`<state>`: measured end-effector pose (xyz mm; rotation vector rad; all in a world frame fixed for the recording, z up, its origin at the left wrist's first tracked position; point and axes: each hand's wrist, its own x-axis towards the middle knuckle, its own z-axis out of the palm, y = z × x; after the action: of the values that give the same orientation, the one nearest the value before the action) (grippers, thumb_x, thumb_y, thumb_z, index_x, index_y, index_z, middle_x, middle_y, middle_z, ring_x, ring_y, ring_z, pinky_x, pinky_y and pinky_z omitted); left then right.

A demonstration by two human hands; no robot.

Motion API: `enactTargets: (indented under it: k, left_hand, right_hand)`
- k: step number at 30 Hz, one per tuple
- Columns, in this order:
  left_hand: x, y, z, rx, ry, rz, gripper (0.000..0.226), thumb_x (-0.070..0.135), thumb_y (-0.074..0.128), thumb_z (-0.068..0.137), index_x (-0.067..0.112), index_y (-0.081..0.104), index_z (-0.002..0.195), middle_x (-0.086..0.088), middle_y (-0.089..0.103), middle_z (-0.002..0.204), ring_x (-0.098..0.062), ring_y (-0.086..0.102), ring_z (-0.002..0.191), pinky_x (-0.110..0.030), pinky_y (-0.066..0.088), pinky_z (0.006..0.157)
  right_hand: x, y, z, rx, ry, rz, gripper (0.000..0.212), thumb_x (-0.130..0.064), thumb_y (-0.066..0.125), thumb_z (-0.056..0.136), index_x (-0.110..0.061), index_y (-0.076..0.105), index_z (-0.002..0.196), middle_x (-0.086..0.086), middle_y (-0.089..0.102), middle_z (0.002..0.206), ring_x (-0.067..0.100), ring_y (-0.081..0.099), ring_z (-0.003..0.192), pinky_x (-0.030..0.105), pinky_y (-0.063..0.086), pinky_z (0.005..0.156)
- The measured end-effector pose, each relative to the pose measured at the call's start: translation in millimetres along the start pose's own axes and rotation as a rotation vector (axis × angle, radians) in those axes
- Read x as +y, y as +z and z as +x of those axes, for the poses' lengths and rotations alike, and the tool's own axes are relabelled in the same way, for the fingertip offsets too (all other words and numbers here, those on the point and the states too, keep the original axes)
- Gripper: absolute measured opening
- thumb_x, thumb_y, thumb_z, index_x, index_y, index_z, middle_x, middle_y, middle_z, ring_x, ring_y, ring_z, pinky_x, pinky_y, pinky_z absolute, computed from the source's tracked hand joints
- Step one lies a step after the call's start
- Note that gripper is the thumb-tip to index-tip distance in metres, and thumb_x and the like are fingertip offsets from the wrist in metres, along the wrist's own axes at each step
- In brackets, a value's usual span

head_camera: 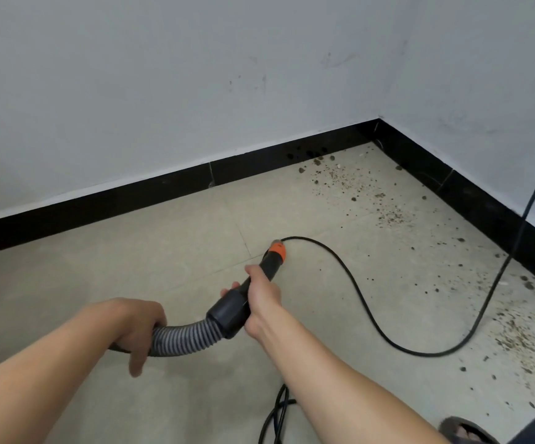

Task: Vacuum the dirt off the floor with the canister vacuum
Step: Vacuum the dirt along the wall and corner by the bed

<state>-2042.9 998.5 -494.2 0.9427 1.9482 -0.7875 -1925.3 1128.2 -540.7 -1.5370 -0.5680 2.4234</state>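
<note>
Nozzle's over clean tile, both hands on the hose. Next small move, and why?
Probably swing the nozzle forward and right toward the dirt near the corner. The right hand holds the handle, the left hand the ribbed hose, and the tip sits over bare tile. Mind the black cord looping in between.

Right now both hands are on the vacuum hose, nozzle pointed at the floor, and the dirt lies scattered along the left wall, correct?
Not quite. The head view shows the dirt scattered toward the corner and along the right wall. Left hand and right hand do hold the hose, nozzle pointed floorward.
</note>
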Motion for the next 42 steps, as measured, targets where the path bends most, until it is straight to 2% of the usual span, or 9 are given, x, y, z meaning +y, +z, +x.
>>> enactTargets:
  k: [4, 10, 13, 16, 21, 27, 34, 38, 42]
  left_hand:
    - [-27.0, 23.8, -13.7, -0.075, -0.096, 0.071, 0.059, 0.032, 0.086, 0.066, 0.027, 0.060, 0.119, 0.012, 0.066, 0.111, -0.011, 0.063, 0.105, -0.023, 0.045, 0.080]
    - [-31.6, 34.6, -17.0, -0.115, -0.107, 0.137, 0.042, 0.031, 0.084, 0.070, 0.031, 0.054, 0.101, 0.014, 0.059, 0.094, -0.008, 0.055, 0.087, -0.019, 0.039, 0.072]
    - [-32.1, 29.4, -11.4, -0.104, -0.126, 0.211, 0.047, 0.031, 0.083, 0.073, 0.026, 0.057, 0.112, 0.012, 0.064, 0.114, -0.008, 0.061, 0.102, -0.016, 0.037, 0.074]
    - [-39.9, 26.6, -7.7, -0.095, -0.135, 0.216, 0.046, 0.030, 0.082, 0.074, 0.026, 0.053, 0.109, 0.011, 0.061, 0.125, -0.007, 0.059, 0.113, -0.015, 0.039, 0.075]
    - [-27.9, 13.6, 7.7, 0.032, -0.057, 0.084, 0.042, 0.024, 0.081, 0.071, 0.027, 0.059, 0.107, 0.012, 0.060, 0.098, -0.009, 0.060, 0.094, -0.021, 0.045, 0.078]
    - [-14.0, -3.2, 9.4, 0.179, -0.039, 0.070, 0.030, 0.019, 0.074, 0.076, 0.027, 0.052, 0.095, 0.009, 0.058, 0.094, -0.012, 0.057, 0.091, -0.019, 0.040, 0.072]
    - [-6.1, -4.9, 13.4, 0.176, 0.010, 0.068, 0.034, 0.016, 0.073, 0.077, 0.024, 0.057, 0.105, 0.008, 0.056, 0.099, -0.012, 0.053, 0.091, -0.019, 0.040, 0.073]
    - [-6.6, -8.8, 16.7, 0.269, 0.030, -0.009, 0.027, 0.017, 0.072, 0.077, 0.027, 0.051, 0.092, 0.008, 0.057, 0.092, -0.013, 0.056, 0.088, -0.022, 0.041, 0.070]
    - [-1.7, -14.4, 17.9, 0.294, 0.049, -0.059, 0.028, 0.014, 0.073, 0.075, 0.026, 0.056, 0.094, 0.005, 0.061, 0.098, -0.015, 0.059, 0.092, -0.025, 0.047, 0.077]
  right_hand:
    - [42.9, 15.8, -19.1, -0.010, 0.068, 0.026, 0.014, -0.022, 0.062, 0.094, -0.013, 0.051, 0.096, 0.011, 0.063, 0.071, 0.026, 0.064, 0.050, 0.036, 0.058, 0.060]
    - [75.7, 1.7, -41.6, 0.088, 0.090, 0.185, 0.017, -0.028, 0.065, 0.094, -0.016, 0.055, 0.100, 0.011, 0.068, 0.073, 0.028, 0.071, 0.061, 0.036, 0.059, 0.062]
    - [92.2, -8.2, -53.7, 0.134, 0.133, 0.292, 0.019, -0.031, 0.068, 0.093, -0.015, 0.059, 0.099, 0.010, 0.074, 0.072, 0.029, 0.073, 0.069, 0.044, 0.060, 0.079]
    - [101.9, -8.0, -62.4, 0.162, 0.169, 0.362, 0.020, -0.033, 0.070, 0.092, -0.017, 0.060, 0.098, 0.008, 0.075, 0.066, 0.027, 0.071, 0.073, 0.045, 0.057, 0.084]
    - [69.1, -24.0, -48.5, 0.184, 0.073, 0.391, 0.017, -0.032, 0.067, 0.093, -0.019, 0.056, 0.095, 0.009, 0.075, 0.068, 0.025, 0.071, 0.075, 0.042, 0.057, 0.082]
    - [24.4, -9.8, -20.4, 0.103, 0.002, 0.276, 0.020, -0.032, 0.067, 0.093, -0.019, 0.052, 0.097, 0.012, 0.074, 0.087, 0.033, 0.074, 0.093, 0.050, 0.058, 0.089]
    - [41.8, -35.2, -36.5, 0.202, -0.005, 0.373, 0.017, -0.030, 0.064, 0.096, -0.021, 0.050, 0.091, 0.009, 0.071, 0.078, 0.020, 0.069, 0.071, 0.041, 0.058, 0.079]
    - [9.0, -18.2, -17.4, 0.174, -0.088, 0.321, 0.019, -0.031, 0.064, 0.095, -0.017, 0.052, 0.097, 0.012, 0.071, 0.088, 0.028, 0.072, 0.080, 0.049, 0.059, 0.088]
    - [5.5, -26.9, -13.8, 0.200, -0.083, 0.287, 0.020, -0.032, 0.064, 0.094, -0.020, 0.049, 0.090, 0.013, 0.072, 0.090, 0.029, 0.072, 0.079, 0.048, 0.059, 0.086]
